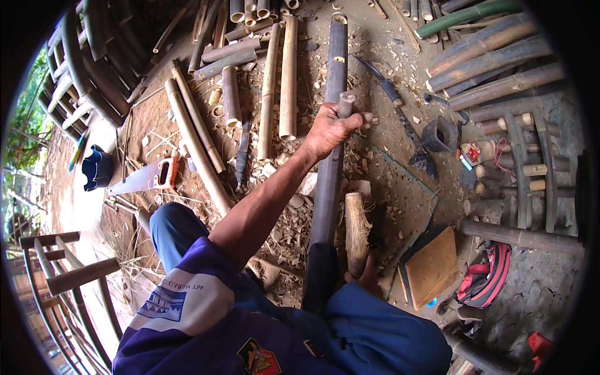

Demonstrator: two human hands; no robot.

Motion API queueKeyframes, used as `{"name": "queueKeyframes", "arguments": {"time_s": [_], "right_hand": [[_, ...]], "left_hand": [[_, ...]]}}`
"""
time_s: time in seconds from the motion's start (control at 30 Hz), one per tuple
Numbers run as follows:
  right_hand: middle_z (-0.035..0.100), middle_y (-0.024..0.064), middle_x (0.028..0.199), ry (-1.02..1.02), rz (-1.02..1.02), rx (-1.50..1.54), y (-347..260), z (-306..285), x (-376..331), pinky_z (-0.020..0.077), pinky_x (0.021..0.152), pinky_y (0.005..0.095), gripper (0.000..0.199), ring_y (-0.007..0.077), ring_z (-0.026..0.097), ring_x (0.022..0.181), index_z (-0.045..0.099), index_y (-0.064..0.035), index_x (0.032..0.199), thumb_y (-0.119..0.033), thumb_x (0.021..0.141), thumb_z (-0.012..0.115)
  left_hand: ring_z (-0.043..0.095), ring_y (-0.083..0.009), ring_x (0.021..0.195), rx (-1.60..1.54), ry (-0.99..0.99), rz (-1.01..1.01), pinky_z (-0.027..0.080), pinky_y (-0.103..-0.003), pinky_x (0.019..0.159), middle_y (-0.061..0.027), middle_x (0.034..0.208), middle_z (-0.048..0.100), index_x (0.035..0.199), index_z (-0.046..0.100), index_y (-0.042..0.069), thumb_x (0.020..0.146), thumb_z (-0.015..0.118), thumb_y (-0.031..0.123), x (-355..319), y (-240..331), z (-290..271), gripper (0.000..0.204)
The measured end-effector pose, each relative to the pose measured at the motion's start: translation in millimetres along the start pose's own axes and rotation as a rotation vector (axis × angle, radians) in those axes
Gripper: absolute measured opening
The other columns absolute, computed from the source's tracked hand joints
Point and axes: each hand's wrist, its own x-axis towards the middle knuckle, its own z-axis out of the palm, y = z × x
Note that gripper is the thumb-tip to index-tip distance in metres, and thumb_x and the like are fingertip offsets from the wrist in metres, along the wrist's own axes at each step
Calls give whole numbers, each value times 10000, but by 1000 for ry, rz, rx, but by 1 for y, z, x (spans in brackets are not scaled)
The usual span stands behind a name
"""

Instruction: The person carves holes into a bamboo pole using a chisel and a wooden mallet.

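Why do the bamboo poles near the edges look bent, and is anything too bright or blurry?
Head view: the fisheye lens bows the bamboo poles near the rim and leaves black corners; daylight is soft, with no hard shadows; the sunlit ground at far left is washed out; the left hand on the dark bamboo pole is fairly sharp, while the rim softens.
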Motion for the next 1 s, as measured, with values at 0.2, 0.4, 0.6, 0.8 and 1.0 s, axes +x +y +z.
{"name": "queueKeyframes", "arguments": {"time_s": [0.2,0.4,0.6,0.8,1.0], "right_hand": [[450,346,1367,-89,84,8,-19,-14,-3,377,1072,478,1020,464,463,1273,163,14,1513,-317,736,734],[454,356,1352,-75,36,-12,-6,-7,3,380,1067,480,1046,474,466,1261,156,22,1509,-334,722,746],[456,359,1346,-69,44,-17,-4,-7,2,380,1067,471,1054,473,465,1263,161,31,1504,-344,716,752],[476,304,1358,-89,131,11,-28,-20,2,391,1068,433,1076,395,503,1257,151,39,1507,-286,707,794],[475,221,1374,-162,-130,723,-123,-164,-12,400,1058,391,1058,286,508,1238,137,44,1520,-145,714,796]], "left_hand": [[518,-70,523,155,24,-56,403,-263,498,20,592,609,688,704,59,852,783,346,-7,6,-6,339],[500,-68,500,193,-6,-79,390,-261,483,18,571,595,660,694,66,829,798,382,-7,-1,-9,373],[477,-45,485,164,-41,-51,371,-238,465,20,580,600,659,672,74,838,795,351,-7,-7,-11,352],[548,-47,558,186,-69,48,423,-250,486,-7,683,676,682,630,90,845,778,305,-29,2,-5,308],[618,-99,683,44,-119,6,518,-276,657,-28,747,670,757,672,67,833,796,202,-36,-16,3,198]]}}
